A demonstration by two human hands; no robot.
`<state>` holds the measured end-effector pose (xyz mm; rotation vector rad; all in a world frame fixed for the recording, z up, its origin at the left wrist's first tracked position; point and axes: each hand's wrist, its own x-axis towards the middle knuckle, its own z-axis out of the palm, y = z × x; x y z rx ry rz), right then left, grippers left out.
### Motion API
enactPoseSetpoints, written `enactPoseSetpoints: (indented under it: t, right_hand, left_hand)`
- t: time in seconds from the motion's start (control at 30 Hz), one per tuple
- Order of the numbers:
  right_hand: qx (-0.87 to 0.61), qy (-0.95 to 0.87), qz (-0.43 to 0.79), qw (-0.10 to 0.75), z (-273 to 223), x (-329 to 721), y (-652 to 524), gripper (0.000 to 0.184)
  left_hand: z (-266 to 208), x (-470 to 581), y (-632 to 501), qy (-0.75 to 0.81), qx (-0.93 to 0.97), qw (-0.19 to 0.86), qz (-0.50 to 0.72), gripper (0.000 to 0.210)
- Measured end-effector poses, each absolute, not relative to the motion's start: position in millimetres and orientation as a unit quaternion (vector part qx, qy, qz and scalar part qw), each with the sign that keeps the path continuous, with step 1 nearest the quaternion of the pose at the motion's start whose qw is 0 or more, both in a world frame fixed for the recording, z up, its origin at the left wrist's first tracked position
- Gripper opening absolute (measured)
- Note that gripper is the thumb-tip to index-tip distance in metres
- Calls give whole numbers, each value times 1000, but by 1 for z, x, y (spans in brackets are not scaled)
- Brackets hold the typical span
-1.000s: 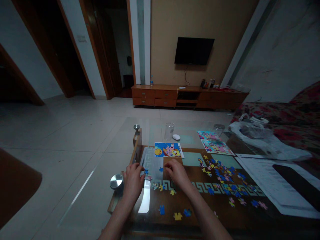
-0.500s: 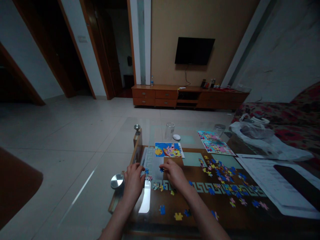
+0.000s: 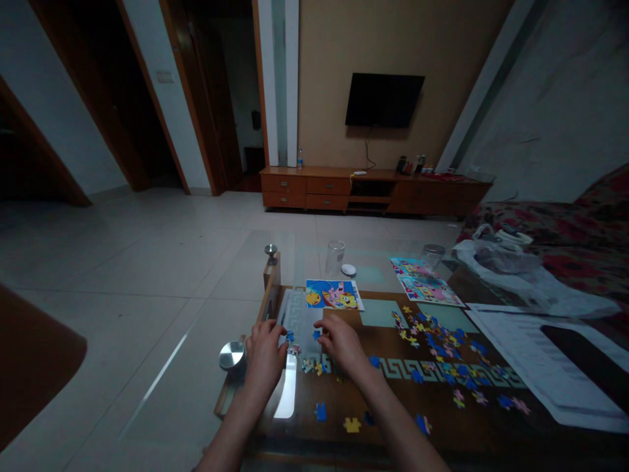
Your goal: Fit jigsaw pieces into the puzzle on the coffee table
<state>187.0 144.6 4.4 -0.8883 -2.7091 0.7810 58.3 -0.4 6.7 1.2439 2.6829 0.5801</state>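
My left hand rests low over the glass tabletop, its thumb and index finger apart. Just off those fingertips lies a small blue puzzle piece; whether they touch is hard to tell. Between the thumb and index finger of my right hand is another blue puzzle piece. A pinkish piece and a yellow piece lie close by, between the hands. Nearer to me are a blue piece and a larger yellow piece. Beyond the hands lies a cartoon picture card.
Many loose puzzle pieces spread over the right side. Farther back stand a clear glass, a white lid and a second jar. More picture cards, papers, a dark phone-like slab and a plastic bag lie right.
The right hand's fingertips have spread a little, and the blue piece between them shows more fully, shifted slightly left. My left hand has hardly moved.
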Motion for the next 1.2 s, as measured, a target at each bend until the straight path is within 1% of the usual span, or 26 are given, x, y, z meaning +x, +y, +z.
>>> enactPoseSetpoints:
  t: [0.13, 0.27, 0.33, 0.47, 0.53, 0.7, 0.93, 1.1, 1.2]
  right_hand:
    - [-299, -916, 255, 80, 9, 185, 141, 21]
    - [-308, -914, 253, 81, 13, 185, 139, 18]
    - [-307, -912, 260, 81, 12, 184, 139, 20]
    - [-296, -906, 290, 83, 8, 184, 144, 33]
    - [-291, -905, 299, 83, 6, 184, 146, 36]
    - [-282, -914, 282, 71, 5, 184, 145, 34]
    - [-300, -911, 273, 69, 9, 185, 145, 28]
    - [-294, -901, 311, 76, 7, 186, 151, 32]
    - [-286, -903, 312, 76, 6, 186, 152, 32]
  left_hand:
    - [7, 60, -1, 886, 415, 58, 197, 24]
    - [9, 62, -2, 887, 415, 59, 197, 28]
    - [10, 62, -1, 887, 413, 62, 196, 30]
    - [9, 61, -1, 887, 412, 66, 196, 32]
    - [8, 60, -1, 887, 413, 64, 196, 32]
    - [7, 60, 0, 887, 413, 66, 197, 30]
    - [11, 61, 0, 889, 411, 69, 190, 30]
    - [11, 61, -1, 888, 413, 67, 192, 30]
    - [10, 61, -1, 888, 413, 63, 194, 29]
